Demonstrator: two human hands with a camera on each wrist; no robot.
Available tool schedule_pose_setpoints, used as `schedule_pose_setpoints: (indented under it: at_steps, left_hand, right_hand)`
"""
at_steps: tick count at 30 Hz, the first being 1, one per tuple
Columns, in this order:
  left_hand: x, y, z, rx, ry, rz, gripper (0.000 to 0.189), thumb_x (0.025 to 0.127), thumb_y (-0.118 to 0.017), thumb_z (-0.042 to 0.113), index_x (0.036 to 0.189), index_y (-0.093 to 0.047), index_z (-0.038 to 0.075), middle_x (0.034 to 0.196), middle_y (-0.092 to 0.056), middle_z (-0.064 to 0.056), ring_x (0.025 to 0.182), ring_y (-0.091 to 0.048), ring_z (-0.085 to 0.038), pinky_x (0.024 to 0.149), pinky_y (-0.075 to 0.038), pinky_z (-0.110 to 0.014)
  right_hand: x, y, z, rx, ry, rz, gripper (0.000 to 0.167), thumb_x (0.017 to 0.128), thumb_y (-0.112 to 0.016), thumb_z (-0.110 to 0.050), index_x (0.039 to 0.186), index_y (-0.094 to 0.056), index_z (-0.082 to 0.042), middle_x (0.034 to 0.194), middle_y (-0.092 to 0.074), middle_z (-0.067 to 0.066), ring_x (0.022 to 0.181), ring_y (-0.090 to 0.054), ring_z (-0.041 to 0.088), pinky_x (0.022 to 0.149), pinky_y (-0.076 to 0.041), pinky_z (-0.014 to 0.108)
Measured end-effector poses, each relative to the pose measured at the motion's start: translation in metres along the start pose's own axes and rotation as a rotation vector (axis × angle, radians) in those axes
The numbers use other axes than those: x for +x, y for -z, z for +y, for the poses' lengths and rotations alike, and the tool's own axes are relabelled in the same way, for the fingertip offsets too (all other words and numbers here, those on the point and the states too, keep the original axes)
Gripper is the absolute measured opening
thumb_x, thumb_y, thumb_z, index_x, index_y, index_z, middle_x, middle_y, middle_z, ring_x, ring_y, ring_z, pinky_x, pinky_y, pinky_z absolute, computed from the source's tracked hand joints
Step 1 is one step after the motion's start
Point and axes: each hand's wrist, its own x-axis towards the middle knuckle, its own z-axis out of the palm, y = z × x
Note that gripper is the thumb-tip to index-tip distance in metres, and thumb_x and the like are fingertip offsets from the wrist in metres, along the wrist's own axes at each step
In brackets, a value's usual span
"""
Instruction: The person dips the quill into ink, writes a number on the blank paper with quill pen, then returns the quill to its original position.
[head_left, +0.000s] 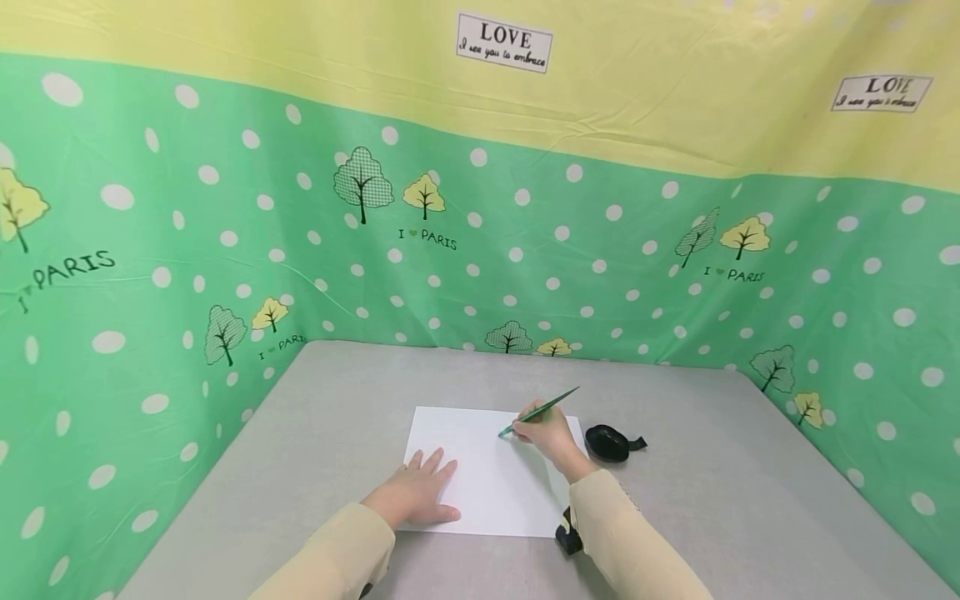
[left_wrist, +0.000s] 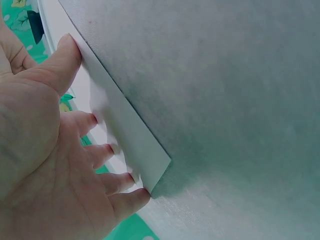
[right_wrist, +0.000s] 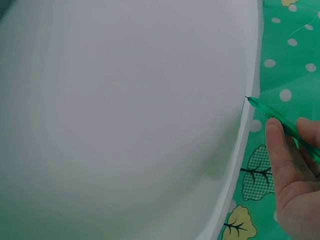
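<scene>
A sheet of white paper (head_left: 501,493) lies flat on the grey table. My left hand (head_left: 422,490) rests on its left part, fingers spread and straight; in the left wrist view the fingertips meet the paper (left_wrist: 142,162) near a corner. My right hand (head_left: 551,435) pinches a slim green pen (head_left: 551,404) over the upper right of the sheet. The pen slants, its tip down to the left and its back end up to the right. In the right wrist view the tip of the green pen (right_wrist: 267,111) comes right at the paper (right_wrist: 135,100), beside a short dark mark.
Just right of the paper sits a black oval object (head_left: 606,443) with a short tab. A small black piece (head_left: 567,533) shows by the right sleeve, at the sheet's lower right corner. Green and yellow printed cloth (head_left: 450,275) hangs around the table's back and sides.
</scene>
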Motion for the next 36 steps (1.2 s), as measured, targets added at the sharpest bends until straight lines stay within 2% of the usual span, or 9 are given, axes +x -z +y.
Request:
schedule_pose_setpoints:
  at_steps: [36]
  left_hand:
    - [-0.0024,0.0026,0.0002,-0.007,-0.005,-0.01,0.073,0.081,-0.065,0.045,0.137,-0.041,0.005,0.145,-0.028,-0.02,0.131,-0.019,-0.046,0.104,-0.02,-0.056]
  right_hand:
    - [-0.004,0.0019,0.001,-0.004,0.002,-0.034,0.01,0.078,-0.065,0.006,0.081,-0.056,0.004,0.076,-0.064,0.01,0.073,-0.065,0.02,0.069,-0.055,0.03]
